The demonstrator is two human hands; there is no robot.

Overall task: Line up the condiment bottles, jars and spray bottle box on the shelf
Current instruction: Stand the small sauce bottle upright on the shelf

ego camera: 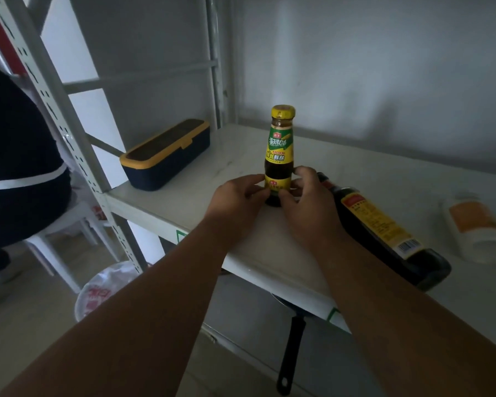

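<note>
Both hands, left and right, pinch the upright sauce bottle mid-shelf; I'm squaring it now. Next, I reckon: stand the fallen soy bottle lying right.

Open shelf surface stretches across the upper right of the frame (behind the fallen dark bottle and white jar); a box blocks the left.

upright bottle mid-shelf, box left, probably jar far right
</note>
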